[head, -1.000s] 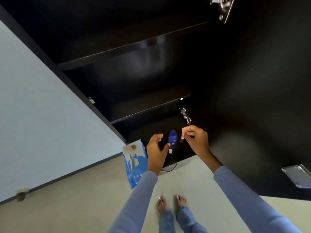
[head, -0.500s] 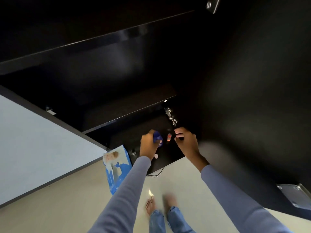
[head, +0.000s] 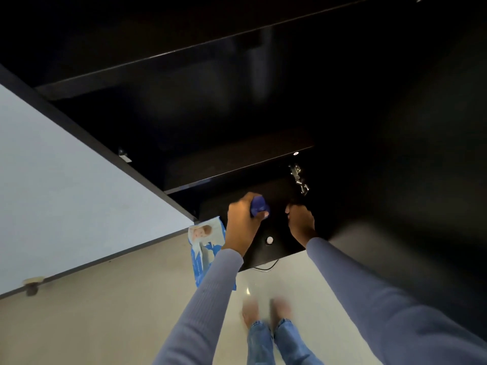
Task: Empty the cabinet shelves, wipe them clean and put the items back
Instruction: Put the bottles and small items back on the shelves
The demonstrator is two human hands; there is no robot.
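The black cabinet (head: 342,88) stands open, its inside dark and glossy. Two black shelf boards (head: 237,159) cross it at a slant, one far and one nearer, and both appear bare. On the lowest black board (head: 279,248), near the floor, lies a small round white object (head: 269,240). A small dark blue plastic bottle (head: 258,206) is held just above this board, partly hidden by fingers. A blue and white flat packet (head: 204,248) leans at the cabinet's left near corner.
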